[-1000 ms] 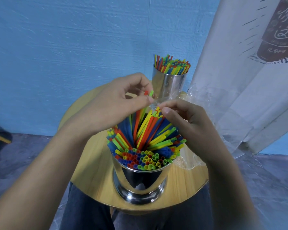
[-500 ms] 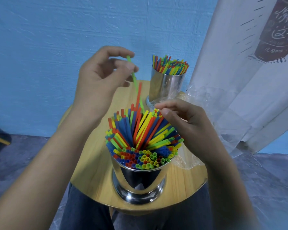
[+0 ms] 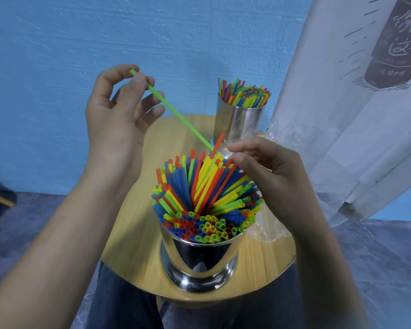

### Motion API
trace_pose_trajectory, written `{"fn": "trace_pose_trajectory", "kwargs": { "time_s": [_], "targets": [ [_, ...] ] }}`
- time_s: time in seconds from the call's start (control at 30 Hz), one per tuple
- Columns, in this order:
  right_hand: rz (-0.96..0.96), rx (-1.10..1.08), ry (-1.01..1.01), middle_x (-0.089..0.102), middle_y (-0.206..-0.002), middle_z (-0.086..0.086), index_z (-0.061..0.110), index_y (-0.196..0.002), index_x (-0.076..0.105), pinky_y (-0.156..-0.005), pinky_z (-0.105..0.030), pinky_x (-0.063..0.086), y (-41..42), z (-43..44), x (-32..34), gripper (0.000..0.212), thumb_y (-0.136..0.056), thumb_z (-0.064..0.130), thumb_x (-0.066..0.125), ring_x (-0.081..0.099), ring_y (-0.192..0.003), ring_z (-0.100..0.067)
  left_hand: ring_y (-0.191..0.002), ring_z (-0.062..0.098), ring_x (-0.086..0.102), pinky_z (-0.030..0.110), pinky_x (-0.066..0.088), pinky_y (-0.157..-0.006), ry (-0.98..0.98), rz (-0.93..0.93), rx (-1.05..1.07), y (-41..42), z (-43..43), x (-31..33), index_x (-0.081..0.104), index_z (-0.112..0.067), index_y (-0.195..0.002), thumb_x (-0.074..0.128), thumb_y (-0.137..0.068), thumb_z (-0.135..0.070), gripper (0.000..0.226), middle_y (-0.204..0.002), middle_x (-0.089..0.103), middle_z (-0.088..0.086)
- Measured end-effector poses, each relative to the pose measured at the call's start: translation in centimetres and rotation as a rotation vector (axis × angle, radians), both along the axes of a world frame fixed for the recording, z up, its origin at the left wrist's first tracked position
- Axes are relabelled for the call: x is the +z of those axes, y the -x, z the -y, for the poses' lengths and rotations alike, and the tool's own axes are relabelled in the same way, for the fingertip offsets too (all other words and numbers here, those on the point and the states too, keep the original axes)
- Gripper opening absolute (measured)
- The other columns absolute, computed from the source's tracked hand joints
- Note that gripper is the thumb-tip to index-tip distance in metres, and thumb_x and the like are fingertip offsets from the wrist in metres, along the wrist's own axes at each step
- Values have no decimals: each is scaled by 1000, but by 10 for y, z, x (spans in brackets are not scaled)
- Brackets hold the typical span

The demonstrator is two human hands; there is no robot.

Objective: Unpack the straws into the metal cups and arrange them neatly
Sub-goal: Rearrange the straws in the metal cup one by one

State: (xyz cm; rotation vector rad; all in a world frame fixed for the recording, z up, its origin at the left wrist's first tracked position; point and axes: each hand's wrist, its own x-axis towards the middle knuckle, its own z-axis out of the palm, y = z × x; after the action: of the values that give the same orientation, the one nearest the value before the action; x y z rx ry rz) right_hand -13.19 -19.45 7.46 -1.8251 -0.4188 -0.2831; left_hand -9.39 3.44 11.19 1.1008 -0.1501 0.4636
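Now your left hand (image 3: 114, 119) pinches one green straw (image 3: 176, 113) up high. Your right hand (image 3: 278, 181) pinches the clear wrap (image 3: 222, 151) over the near cup (image 3: 199, 260).

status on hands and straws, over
Left hand pinches green straw, slanting toward near cup. Right hand pinches clear wrap at bundle top. Far cup full. Crumpled plastic beside near cup.
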Motion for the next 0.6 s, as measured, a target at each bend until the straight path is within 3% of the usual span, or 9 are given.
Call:
{"fn": "trace_pose_trajectory", "kwargs": {
  "time_s": [0.3, 0.4, 0.53, 0.6],
  "targets": [
    [2, -3, -39, 77, -93, 4, 17, -106, 74, -77, -32, 60, -2, -2, -1, 12, -101, 14, 64, 74, -91, -16, -89, 19, 70, 26, 55, -78, 134, -78, -43, -1, -1, -6, 55, -15, -102, 60, -103, -12, 6, -97, 67, 1],
    [65, -44, -57, 76, -93, 0, 17, -103, 75, -77, -41, 60, -4, 0, -3, 12, -101, 17, 63, 72, -90, -21, -86, 18, 70, 26, 56, -79, 110, -138, -68, -2, 1, -10, 56, -15, -100, 62, -102, -13, 6, -98, 69, 1],
    [95, -96, -214, 76, -92, 1, 25, -103, 73, -73, -32, 56, 0, 1, 1, 11, -96, 28, 66, 69, -83, -19, -86, 17, 72, 26, 57, -82, 27, -230, -166, -4, 3, -15, 59, -17, -96, 63, -100, -13, 6, -95, 72, -1],
    [118, -111, -333, 75, -91, -3, 20, -104, 72, -73, -33, 55, 0, 3, 3, 10, -99, 22, 63, 67, -79, -22, -89, 17, 73, 28, 57, -86, -56, -272, -221, -5, 3, -18, 61, -18, -94, 65, -98, -14, 7, -93, 73, -2]
  ]
}}
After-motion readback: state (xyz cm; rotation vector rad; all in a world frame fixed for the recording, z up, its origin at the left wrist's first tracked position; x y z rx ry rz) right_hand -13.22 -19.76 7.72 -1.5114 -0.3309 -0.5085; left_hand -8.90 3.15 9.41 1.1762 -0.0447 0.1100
